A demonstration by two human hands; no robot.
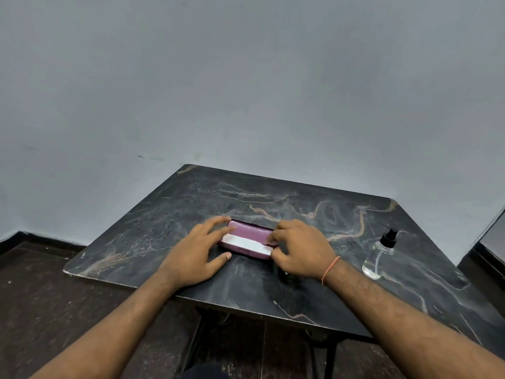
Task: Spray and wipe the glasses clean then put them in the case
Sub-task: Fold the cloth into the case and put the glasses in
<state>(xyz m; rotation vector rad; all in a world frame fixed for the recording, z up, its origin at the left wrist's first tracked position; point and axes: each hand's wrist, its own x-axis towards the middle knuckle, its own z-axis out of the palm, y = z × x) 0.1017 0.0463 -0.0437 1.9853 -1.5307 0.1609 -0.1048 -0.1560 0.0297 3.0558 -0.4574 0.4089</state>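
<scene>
A purple glasses case (247, 233) with a white strip (246, 244) along its front lies in the middle of the dark marble-patterned table (191, 203). My left hand (195, 254) rests at the case's left end, fingers spread over its top and thumb by the front edge. At the case's right end my right hand (299, 250) has its fingers curled against the case. Whether the lid is shut or slightly raised I cannot tell. No glasses or cloth are visible. A clear spray bottle (380, 255) with a black nozzle stands upright to the right.
The table's back edge meets a plain grey wall (246, 77). Dark floor (54, 296) lies to the left and below the front edge. A dark frame (492, 236) shows at the far right.
</scene>
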